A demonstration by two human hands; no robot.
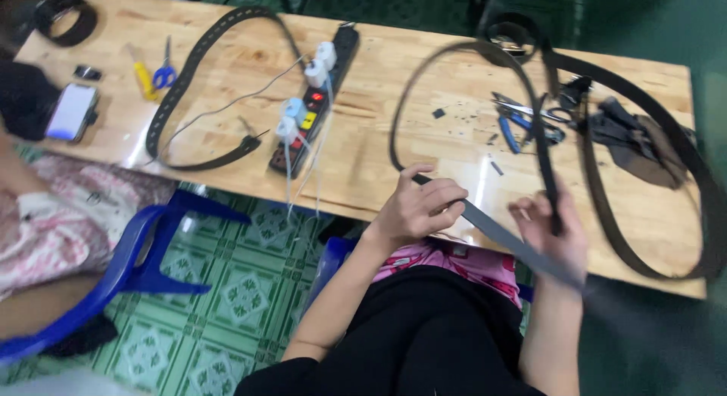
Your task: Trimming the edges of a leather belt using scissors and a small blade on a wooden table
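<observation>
Along the near edge of the long wooden table, a seated person works a dark belt with both bare hands. Belt forms a big loop on the tabletop; its two ends come down over the edge toward the lap.

Left hand: forearm rising from the lap, fingers curled and pressed around one flat strap end, thumb on top. Right hand: blurred, fingers closed around the other strap, which runs up from the fist toward the far edge.

Second belt, wider loop, lies at the right end, partly hanging past the edge. Third belt, punched with holes, curves across the left half, well apart from the hands.

Black power strip sits mid-table, white plugs in it, one red switch lit, pale cables trailing off the near edge. Pliers and scissors with blue handles lie inside the held belt's loop. Smaller scissors, blue-handled, near the far left. A phone, screen bright, sits at the left end.

Bare wood between power strip and left hand. Blue plastic chair stands left, over green patterned floor tiles.
</observation>
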